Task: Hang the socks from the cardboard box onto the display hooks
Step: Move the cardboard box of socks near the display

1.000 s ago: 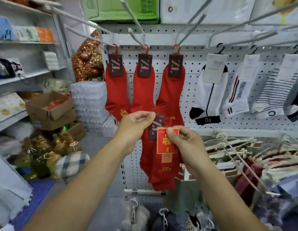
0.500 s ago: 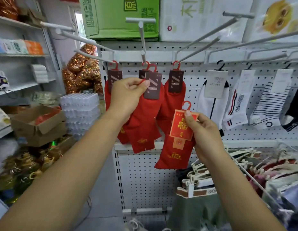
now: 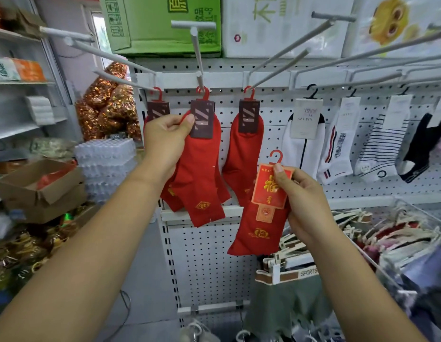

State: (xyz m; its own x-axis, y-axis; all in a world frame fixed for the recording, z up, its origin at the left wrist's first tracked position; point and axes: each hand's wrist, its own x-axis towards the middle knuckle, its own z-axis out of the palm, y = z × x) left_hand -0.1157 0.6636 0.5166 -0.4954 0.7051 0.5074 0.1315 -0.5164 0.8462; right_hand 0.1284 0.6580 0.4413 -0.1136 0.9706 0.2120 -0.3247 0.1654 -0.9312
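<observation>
Red dark-carded socks [image 3: 202, 174], pinched by the left hand [image 3: 165, 141], appear hooked at twelve o'clock; once released, the red-carded socks [image 3: 258, 230] gripped by the right hand [image 3: 305, 193] are probably to be hung next.

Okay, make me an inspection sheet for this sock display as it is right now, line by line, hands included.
Surface: white perforated pegboard panel, with white metal display prongs jutting out.
Job's things: red sock with dark brown card, hanger at the middle prong; another red sock hangs to its right; red sock with red-and-gold card, hanger free; open brown cardboard box at left.
Clutter: stacked clear plastic trays; gold-foil bags.
Hands: left hand pinches the dark card; right hand pinches the red-and-gold card.
Cables: thin dark cord on the floor.
Surroundings: green carton on top; white and striped socks at right; open bin of packaged garments.
</observation>
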